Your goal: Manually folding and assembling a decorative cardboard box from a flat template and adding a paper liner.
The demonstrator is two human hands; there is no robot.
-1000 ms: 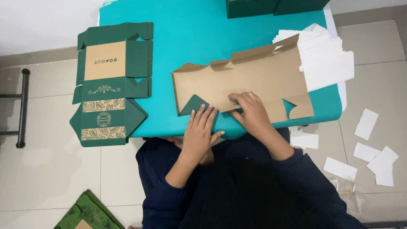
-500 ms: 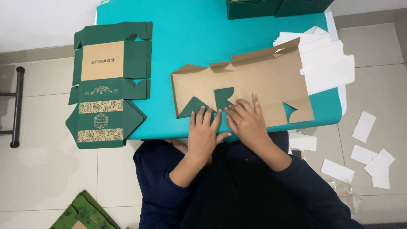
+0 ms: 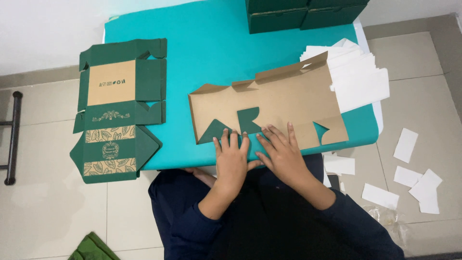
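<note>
Both hands lie flat, palms down and fingers spread, on the near edge of an unfolded brown cardboard box blank (image 3: pixel 284 103) that sits kraft side up on the teal worktop (image 3: pixel 211 62). The left hand (image 3: pixel 232 161) presses with its fingertips just below 2 small green flaps (image 3: pixel 236 126) folded up from the blank's near edge, showing their dark green printed side. The right hand (image 3: pixel 280 153) rests just beside the left, its fingers reaching onto the brown panel; thumbs of the 2 hands nearly meet. Neither hand is clenched or gripping anything; they simply hold the card down.

The blank stretches away from the hands and to their right, with its far edge creased upward and a small green notch showing near its right corner.

Well to the left of the hands, a second flat box blank (image 3: pixel 118 110) lies printed side up, dark green with leaf-patterned bands and a tan panel, overhanging the worktop's left edge. Beyond the hands, at the far edge, stand assembled dark green boxes (image 3: pixel 303 14). To the right, past the brown blank, is a stack of white paper sheets (image 3: pixel 358 79), and loose white slips (image 3: pixel 406 144) lie scattered on the tiled floor (image 3: pixel 48 202).
</note>
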